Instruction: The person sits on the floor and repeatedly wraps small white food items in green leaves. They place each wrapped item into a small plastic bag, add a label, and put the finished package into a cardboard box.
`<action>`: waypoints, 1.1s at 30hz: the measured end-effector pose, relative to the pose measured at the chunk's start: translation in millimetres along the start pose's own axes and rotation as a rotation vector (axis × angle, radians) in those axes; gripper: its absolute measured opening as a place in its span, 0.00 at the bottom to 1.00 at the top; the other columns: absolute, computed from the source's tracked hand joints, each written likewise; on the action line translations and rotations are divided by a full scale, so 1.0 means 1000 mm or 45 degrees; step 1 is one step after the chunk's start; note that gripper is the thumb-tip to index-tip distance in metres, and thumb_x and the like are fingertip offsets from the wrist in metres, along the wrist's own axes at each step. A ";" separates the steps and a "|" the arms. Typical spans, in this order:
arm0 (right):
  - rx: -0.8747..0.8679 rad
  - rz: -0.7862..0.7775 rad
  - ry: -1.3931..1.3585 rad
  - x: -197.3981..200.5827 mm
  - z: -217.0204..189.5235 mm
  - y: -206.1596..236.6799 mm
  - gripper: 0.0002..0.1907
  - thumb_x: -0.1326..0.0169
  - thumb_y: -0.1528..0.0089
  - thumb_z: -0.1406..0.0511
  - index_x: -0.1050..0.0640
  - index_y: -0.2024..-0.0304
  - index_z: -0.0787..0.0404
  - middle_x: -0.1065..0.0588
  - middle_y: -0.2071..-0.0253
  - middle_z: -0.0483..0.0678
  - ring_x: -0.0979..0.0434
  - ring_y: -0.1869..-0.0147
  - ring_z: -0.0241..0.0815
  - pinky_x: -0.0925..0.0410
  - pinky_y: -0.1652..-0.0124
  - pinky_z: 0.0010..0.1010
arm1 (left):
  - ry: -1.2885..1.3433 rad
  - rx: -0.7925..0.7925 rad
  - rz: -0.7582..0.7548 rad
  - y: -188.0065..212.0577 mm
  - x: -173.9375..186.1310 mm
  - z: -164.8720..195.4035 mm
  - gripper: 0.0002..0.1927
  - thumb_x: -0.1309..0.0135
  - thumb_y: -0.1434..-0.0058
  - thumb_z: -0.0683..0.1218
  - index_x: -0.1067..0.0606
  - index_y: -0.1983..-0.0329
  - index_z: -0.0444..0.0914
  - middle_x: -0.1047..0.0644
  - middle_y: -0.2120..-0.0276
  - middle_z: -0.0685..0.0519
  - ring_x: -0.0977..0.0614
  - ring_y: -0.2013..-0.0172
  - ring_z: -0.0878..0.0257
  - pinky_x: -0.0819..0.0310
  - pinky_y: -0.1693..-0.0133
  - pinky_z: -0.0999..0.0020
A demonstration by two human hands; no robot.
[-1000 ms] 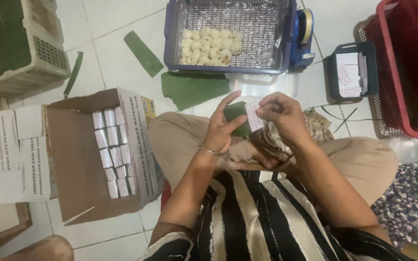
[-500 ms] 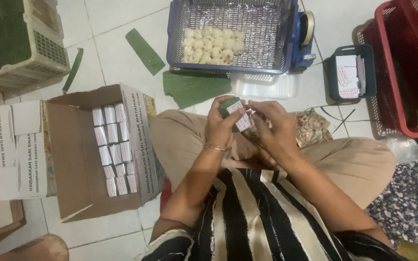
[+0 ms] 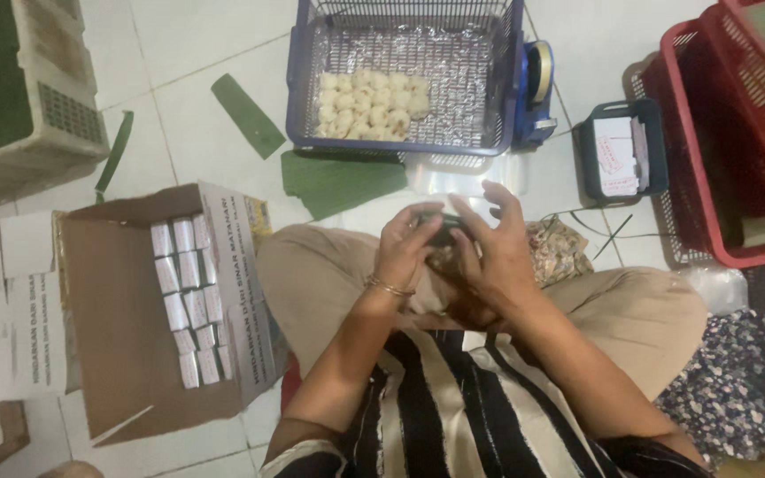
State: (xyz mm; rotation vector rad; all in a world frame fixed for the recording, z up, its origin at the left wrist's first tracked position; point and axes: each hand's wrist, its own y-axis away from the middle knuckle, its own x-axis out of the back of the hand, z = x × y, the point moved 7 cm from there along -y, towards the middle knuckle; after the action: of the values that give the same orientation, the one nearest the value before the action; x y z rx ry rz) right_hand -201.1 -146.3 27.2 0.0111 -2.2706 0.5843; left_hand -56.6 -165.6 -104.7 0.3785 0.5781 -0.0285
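Wrapping a small green parcel over the lap, the left hand and right hand clamp their fingers around it; next likely calls for tucking folds tight.

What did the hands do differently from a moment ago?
The left hand and right hand closed together around a small dark green wrapped parcel; the white slip seen earlier no longer shows. The open brown cardboard box and blue wire basket stayed put.
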 end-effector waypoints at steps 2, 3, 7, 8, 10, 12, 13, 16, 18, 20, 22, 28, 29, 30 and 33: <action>-0.195 -0.073 -0.171 -0.013 0.036 0.002 0.27 0.38 0.41 0.68 0.27 0.39 0.61 0.29 0.47 0.58 0.25 0.46 0.51 0.26 0.49 0.40 | -0.097 0.012 0.031 -0.012 0.004 -0.012 0.13 0.40 0.34 0.41 0.22 0.48 0.32 0.20 0.55 0.47 0.19 0.56 0.60 0.20 0.58 0.71; -0.384 -0.174 -0.322 -0.026 0.062 0.005 0.26 0.38 0.41 0.67 0.27 0.40 0.60 0.26 0.50 0.53 0.23 0.49 0.46 0.25 0.52 0.36 | -0.146 0.018 0.046 -0.017 0.005 -0.017 0.12 0.39 0.34 0.41 0.21 0.49 0.32 0.19 0.56 0.47 0.18 0.57 0.60 0.19 0.57 0.71; -0.432 0.131 -0.784 -0.039 0.152 -0.013 0.16 0.44 0.33 0.70 0.28 0.43 0.63 0.28 0.46 0.51 0.24 0.49 0.40 0.24 0.53 0.29 | -0.072 0.241 0.194 -0.029 0.009 -0.038 0.10 0.41 0.37 0.44 0.23 0.54 0.36 0.21 0.58 0.49 0.17 0.61 0.58 0.16 0.68 0.63; -0.609 0.264 -0.808 -0.036 0.188 -0.019 0.15 0.45 0.30 0.66 0.27 0.42 0.64 0.27 0.49 0.50 0.25 0.53 0.39 0.26 0.57 0.29 | -0.049 0.228 0.202 -0.031 0.007 -0.038 0.10 0.41 0.36 0.44 0.23 0.55 0.35 0.22 0.57 0.50 0.18 0.61 0.58 0.16 0.68 0.62; -0.866 0.433 -0.813 -0.031 0.244 -0.032 0.17 0.46 0.29 0.62 0.28 0.41 0.64 0.26 0.53 0.48 0.24 0.59 0.37 0.28 0.64 0.27 | -0.019 0.214 0.217 -0.035 0.001 -0.037 0.09 0.41 0.36 0.44 0.23 0.55 0.36 0.22 0.56 0.51 0.19 0.60 0.60 0.17 0.68 0.63; -1.079 0.376 -0.870 -0.033 0.283 -0.049 0.17 0.47 0.31 0.60 0.27 0.43 0.62 0.25 0.57 0.47 0.23 0.64 0.37 0.28 0.67 0.27 | -0.001 0.202 0.232 -0.039 -0.006 -0.036 0.08 0.41 0.36 0.44 0.23 0.56 0.38 0.22 0.56 0.52 0.19 0.60 0.62 0.18 0.68 0.64; -1.217 0.279 -0.944 -0.039 0.294 -0.058 0.15 0.45 0.31 0.60 0.24 0.46 0.62 0.25 0.59 0.48 0.23 0.65 0.37 0.28 0.68 0.27 | 0.015 0.191 0.226 -0.041 -0.011 -0.035 0.08 0.41 0.36 0.44 0.24 0.56 0.38 0.23 0.56 0.52 0.19 0.60 0.62 0.18 0.68 0.64; -1.226 0.106 -0.985 -0.042 0.305 -0.082 0.11 0.42 0.35 0.65 0.21 0.53 0.65 0.25 0.61 0.50 0.25 0.64 0.39 0.26 0.65 0.30 | 0.056 0.150 0.206 -0.045 -0.024 -0.032 0.08 0.41 0.35 0.44 0.24 0.55 0.37 0.23 0.57 0.53 0.19 0.61 0.62 0.18 0.69 0.64; -1.160 0.109 -1.044 -0.040 0.304 -0.087 0.08 0.42 0.36 0.68 0.20 0.57 0.67 0.24 0.60 0.51 0.23 0.61 0.41 0.24 0.62 0.32 | 0.091 0.107 0.179 -0.048 -0.031 -0.028 0.07 0.41 0.35 0.43 0.24 0.55 0.37 0.23 0.59 0.52 0.19 0.63 0.60 0.19 0.69 0.64; -1.160 0.187 -1.197 -0.039 0.302 -0.081 0.06 0.43 0.37 0.69 0.20 0.60 0.67 0.23 0.59 0.51 0.19 0.59 0.43 0.22 0.60 0.32 | 0.095 0.051 0.157 -0.050 -0.035 -0.024 0.07 0.42 0.34 0.41 0.25 0.55 0.36 0.21 0.59 0.49 0.18 0.63 0.60 0.19 0.68 0.64; -1.035 0.324 -1.152 -0.033 0.298 -0.071 0.05 0.43 0.39 0.70 0.19 0.62 0.67 0.23 0.54 0.48 0.18 0.55 0.41 0.21 0.56 0.32 | 0.100 -0.032 0.119 -0.051 -0.038 -0.019 0.07 0.42 0.34 0.40 0.24 0.54 0.35 0.20 0.59 0.48 0.18 0.62 0.59 0.18 0.66 0.64; -0.623 0.563 -0.358 -0.030 0.289 -0.047 0.06 0.38 0.39 0.69 0.18 0.62 0.68 0.22 0.53 0.55 0.19 0.54 0.46 0.26 0.54 0.33 | -0.119 -0.432 0.021 -0.045 -0.047 -0.002 0.11 0.41 0.37 0.31 0.23 0.52 0.31 0.20 0.50 0.47 0.20 0.50 0.62 0.21 0.48 0.72; -0.639 0.585 -0.340 -0.033 0.293 -0.044 0.06 0.38 0.38 0.69 0.19 0.62 0.67 0.22 0.54 0.54 0.19 0.56 0.46 0.26 0.55 0.32 | -0.140 -0.461 0.016 -0.043 -0.049 0.001 0.11 0.41 0.38 0.31 0.22 0.52 0.31 0.21 0.49 0.47 0.20 0.50 0.63 0.22 0.49 0.72; -0.649 0.581 -0.305 -0.035 0.295 -0.042 0.06 0.39 0.38 0.68 0.18 0.61 0.67 0.21 0.56 0.54 0.19 0.57 0.45 0.27 0.55 0.32 | -0.160 -0.489 0.013 -0.039 -0.051 0.004 0.12 0.40 0.38 0.30 0.22 0.53 0.31 0.21 0.49 0.47 0.20 0.50 0.63 0.22 0.50 0.73; -0.696 0.533 -0.179 -0.032 0.296 -0.041 0.07 0.39 0.38 0.67 0.17 0.61 0.67 0.20 0.61 0.54 0.20 0.60 0.44 0.28 0.57 0.33 | -0.248 -0.563 -0.027 -0.020 -0.060 0.019 0.12 0.41 0.38 0.30 0.23 0.52 0.31 0.23 0.45 0.48 0.21 0.49 0.65 0.22 0.50 0.73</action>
State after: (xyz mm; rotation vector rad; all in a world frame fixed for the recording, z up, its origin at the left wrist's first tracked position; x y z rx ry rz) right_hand -376.0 -310.7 -154.2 -0.7248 -2.5154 0.1516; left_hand -99.8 -195.9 -64.6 -0.0607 0.3813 0.0417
